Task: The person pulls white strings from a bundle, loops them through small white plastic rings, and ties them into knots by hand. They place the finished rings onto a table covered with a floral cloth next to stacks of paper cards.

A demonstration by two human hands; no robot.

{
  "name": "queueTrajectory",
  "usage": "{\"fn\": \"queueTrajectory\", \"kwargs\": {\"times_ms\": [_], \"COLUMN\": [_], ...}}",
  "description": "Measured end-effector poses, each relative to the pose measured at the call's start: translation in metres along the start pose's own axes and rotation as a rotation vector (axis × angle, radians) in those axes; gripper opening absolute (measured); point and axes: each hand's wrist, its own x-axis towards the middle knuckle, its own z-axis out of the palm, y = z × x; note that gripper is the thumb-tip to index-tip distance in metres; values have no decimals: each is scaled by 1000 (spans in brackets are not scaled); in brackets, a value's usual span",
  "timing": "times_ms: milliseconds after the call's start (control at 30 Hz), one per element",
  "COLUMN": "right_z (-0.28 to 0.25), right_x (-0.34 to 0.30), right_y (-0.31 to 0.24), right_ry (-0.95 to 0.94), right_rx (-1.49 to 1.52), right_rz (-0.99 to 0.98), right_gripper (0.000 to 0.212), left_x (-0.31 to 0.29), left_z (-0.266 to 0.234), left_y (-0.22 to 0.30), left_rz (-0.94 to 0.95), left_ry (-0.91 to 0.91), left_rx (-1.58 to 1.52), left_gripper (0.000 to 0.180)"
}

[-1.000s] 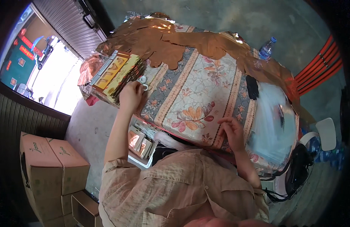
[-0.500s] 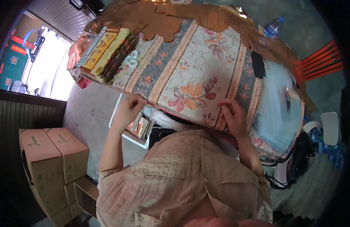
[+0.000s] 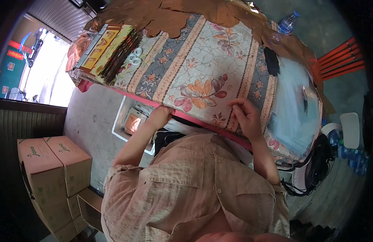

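Note:
My left hand [image 3: 161, 117] is closed at the near edge of a floral tablecloth [image 3: 190, 80], its knuckles by the red strip [image 3: 194, 117] along that edge. What its fingers hold, if anything, is hidden. Over the cloth's near right part, my right hand [image 3: 247, 119] is bent, with thumb and forefinger close together. Anything between them is too small to make out. Right of it lies a pile of clear plastic bags [image 3: 287, 109]. A white foam box [image 3: 121, 117] with orange-fronted packs stands below the edge, near my left forearm.
Decorated flat packs [image 3: 107, 52] are stacked at the table's left, beside white rings [image 3: 134, 57]. A black item [image 3: 272, 61] lies by the bags, and a bottle [image 3: 288, 22] stands far right. Brown sheeting [image 3: 170, 18] covers the far edge. Cartons [image 3: 53, 169] stand at lower left.
My left hand has moved right and slightly down to the table's edge, its fingers now curled in. The right hand has shifted slightly left and up. The whole view has shifted a little.

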Motion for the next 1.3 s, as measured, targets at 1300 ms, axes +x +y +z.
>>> {"fn": "queueTrajectory", "kwargs": {"times_ms": [1300], "right_z": [3], "right_x": [3], "right_y": [0], "right_ry": [15], "right_rx": [-82], "right_rz": [-76], "right_gripper": [10], "left_x": [2], "left_z": [30], "left_y": [37], "left_rz": [224], "left_ry": [307], "left_rx": [-87], "left_gripper": [13]}}
